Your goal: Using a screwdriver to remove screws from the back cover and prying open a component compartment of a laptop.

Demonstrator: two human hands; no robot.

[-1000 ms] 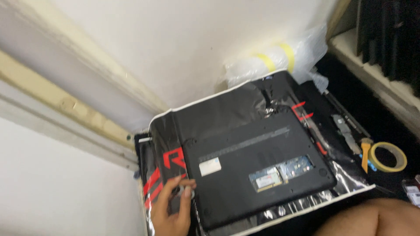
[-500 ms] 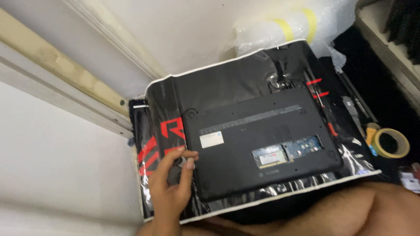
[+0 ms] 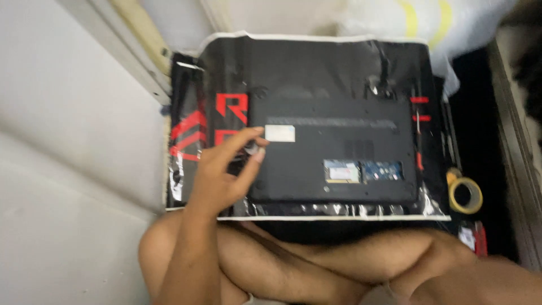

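A black laptop [image 3: 339, 135] lies upside down on a black mat with red markings [image 3: 316, 62], covered in shiny plastic. An open slot in its base shows a green memory board [image 3: 341, 170], and a white label [image 3: 279, 133] sits near its left side. My left hand [image 3: 223, 175] rests at the laptop's left edge below the label, thumb and fingers curled toward each other in a pinch. The blur hides whether anything small is between them. My right hand is out of view.
A roll of yellow tape [image 3: 466, 195] lies to the right of the mat on a dark surface. A clear plastic bag with yellow stripes [image 3: 406, 22] sits behind the mat. My crossed bare legs [image 3: 316, 265] are just in front. A white wall with a wooden strip [image 3: 141, 45] is on the left.
My left hand has lifted from the mat's near-left corner and moved up along the laptop's left edge toward the label. The view has turned, so the laptop now looks level.
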